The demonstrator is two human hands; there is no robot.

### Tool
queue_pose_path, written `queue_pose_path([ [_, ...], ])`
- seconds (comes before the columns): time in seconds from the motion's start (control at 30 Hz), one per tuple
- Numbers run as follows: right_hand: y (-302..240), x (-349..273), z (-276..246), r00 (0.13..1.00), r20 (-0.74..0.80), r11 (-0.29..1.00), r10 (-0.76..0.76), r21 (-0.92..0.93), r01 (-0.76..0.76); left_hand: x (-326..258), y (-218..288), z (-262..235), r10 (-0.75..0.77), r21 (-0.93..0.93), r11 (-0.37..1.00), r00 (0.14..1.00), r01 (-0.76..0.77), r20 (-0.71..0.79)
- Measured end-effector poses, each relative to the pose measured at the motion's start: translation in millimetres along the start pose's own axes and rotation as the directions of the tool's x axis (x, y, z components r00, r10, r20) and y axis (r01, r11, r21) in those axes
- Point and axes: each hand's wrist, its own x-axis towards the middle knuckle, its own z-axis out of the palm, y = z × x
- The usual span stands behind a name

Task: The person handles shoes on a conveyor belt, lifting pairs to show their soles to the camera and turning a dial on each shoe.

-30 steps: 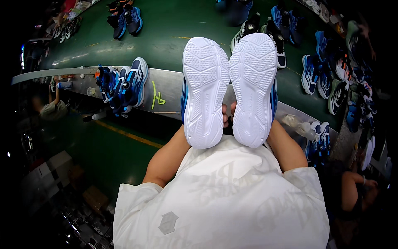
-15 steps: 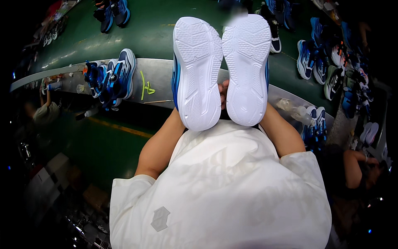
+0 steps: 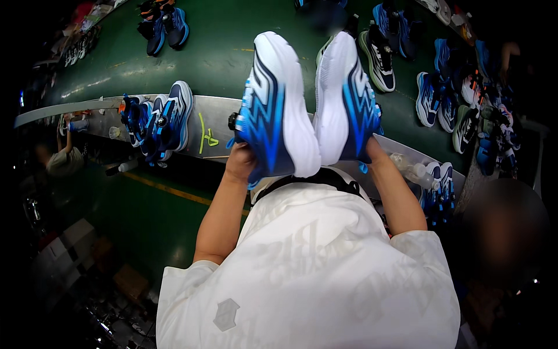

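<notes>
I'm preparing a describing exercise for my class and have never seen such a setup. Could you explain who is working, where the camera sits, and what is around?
There is no machine at work here: these are a person's bare hands. The wide fisheye camera is worn on their head and looks down, so the white shirt fills the lower picture and straight edges bend.

The left hand holds the left sneaker; the right hand holds the right sneaker. Both are blue and white, toes pointing away from the person. Most fingers are hidden.

Beyond are a metal ledge with blue sneakers and a green surface bearing more shoes.
</notes>
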Motion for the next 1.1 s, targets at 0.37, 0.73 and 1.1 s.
queue_pose_path([
  [0.37,-43.6,-44.9,48.9,0.593,0.248,-0.113,-0.766,-0.960,0.255,7.5,50.4,80.6,0.578,0.914,0.126,0.777,-0.385,0.247],
  [0.73,-47.0,-59.0,62.5,0.462,0.382,-0.403,-0.800,-0.913,0.057,-4.6,41.4,100.5,0.615,0.983,-0.182,0.777,-0.024,0.133],
  [1.1,-27.4,-57.8,48.7,0.617,0.242,-0.157,-0.749,-0.969,0.189,-2.4,32.3,54.1,0.255,0.439,0.870,0.967,-0.225,-0.010],
])
